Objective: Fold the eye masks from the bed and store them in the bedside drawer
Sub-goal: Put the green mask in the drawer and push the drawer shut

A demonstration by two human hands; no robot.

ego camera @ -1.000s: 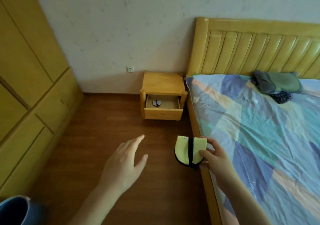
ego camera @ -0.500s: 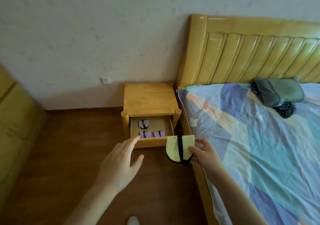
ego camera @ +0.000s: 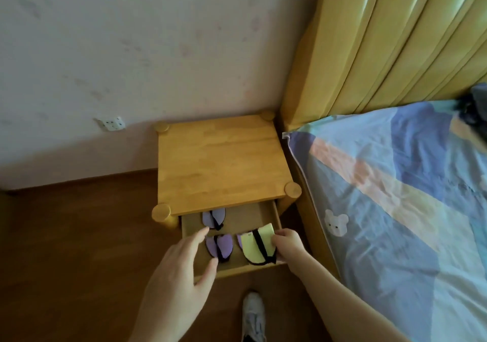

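Right hand (ego camera: 287, 243) has moved folded yellow black-strapped eye mask (ego camera: 257, 245) into open wooden bedside drawer (ego camera: 266, 216), grip pinching it; left hand (ego camera: 181, 270) spread.

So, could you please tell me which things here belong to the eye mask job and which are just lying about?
Part of the job:
- yellow eye mask, folded, held by the right hand
- purple eye masks already stored
- open drawer
- left hand, open

Just lying about:
- wall socket
- headboard
- white shoe
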